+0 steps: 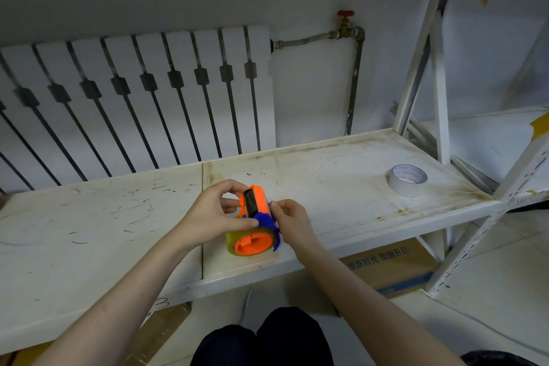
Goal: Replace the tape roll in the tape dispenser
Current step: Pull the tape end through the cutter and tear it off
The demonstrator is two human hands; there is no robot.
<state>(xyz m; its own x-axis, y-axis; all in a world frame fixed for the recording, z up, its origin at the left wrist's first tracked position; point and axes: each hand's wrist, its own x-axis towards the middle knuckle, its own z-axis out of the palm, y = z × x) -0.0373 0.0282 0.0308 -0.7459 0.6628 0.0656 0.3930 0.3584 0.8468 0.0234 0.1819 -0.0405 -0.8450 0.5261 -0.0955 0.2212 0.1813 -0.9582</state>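
Note:
An orange and blue tape dispenser [255, 211] rests on the white shelf [341, 187] near its front edge. A yellowish clear tape roll [230, 242] sits around the dispenser's orange hub. My left hand [214, 217] grips the dispenser from the left, thumb on the blue part and fingers curled over the orange top. My right hand [292, 221] pinches the blue side on the right. A second tape roll [407, 180], white, lies flat on the shelf far to the right, apart from both hands.
The shelf surface is stained and scratched. A white radiator [142, 92] and a pipe with a red valve [345, 13] stand behind it. White metal uprights [439, 92] rise at the right. A cardboard box [392, 264] sits on the floor under the shelf.

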